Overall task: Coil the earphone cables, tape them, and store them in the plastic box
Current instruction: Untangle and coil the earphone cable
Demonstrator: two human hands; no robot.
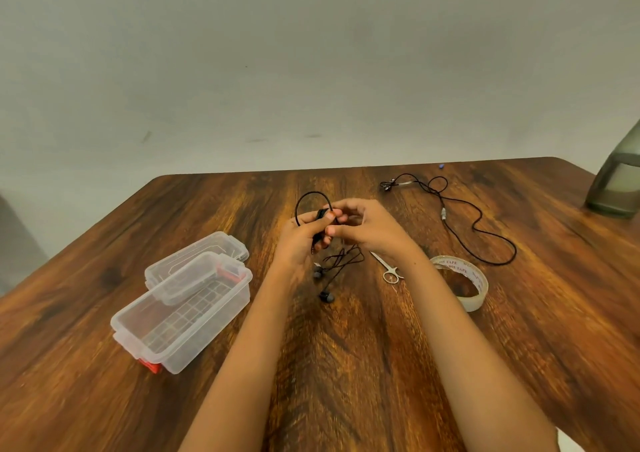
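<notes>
Left hand (pixel 304 233): fingers curled round the black earphone cable (pixel 304 197); one loop stands up above my knuckles.
Right hand (pixel 367 226): fingers curled, tips meeting my left fingertips; whether they pinch the cable is hidden.
Earbuds (pixel 327 296): hang slack below my hands, blurred, lying on the desk (pixel 346 365).
Second earphone (pixel 478 223): uncoiled, beyond my right hand.
Scissors (pixel 389 268): partly hidden under my right wrist.
Tape roll (pixel 464 282): just right of that wrist.
Plastic box (pixel 183 316): open, left of my left forearm; its lid (pixel 197 254) leans behind.
Bottle (pixel 616 188): far right, cut off.
</notes>
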